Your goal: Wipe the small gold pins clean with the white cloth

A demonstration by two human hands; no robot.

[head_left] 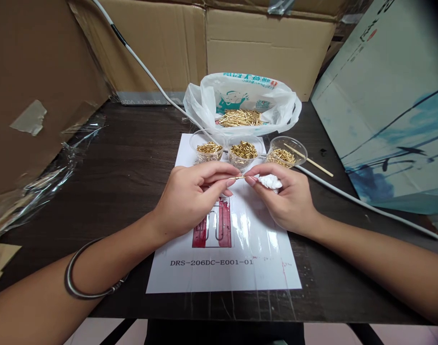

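A thin brass pin [237, 178] lies level between my two hands, above the printed sheet [219, 280]. My left hand [190, 199] pinches its left end between thumb and fingertips. At the other end, the thumb and index finger of my right hand [291, 199] close on the pin. A crumpled white tissue [271, 181] is tucked in the right hand's curled fingers. Just beyond the hands stand three clear plastic cups of small brass parts: a left cup [207, 149], a middle cup [244, 151] and a right cup [283, 154].
An open white plastic bag [204, 103] with many brass pins [240, 118] sits behind the cups. A wooden stick [319, 166] leans out of the right cup. A white cable [370, 205] crosses the dark table [132, 143]. Cardboard walls [269, 52] enclose the back and left.
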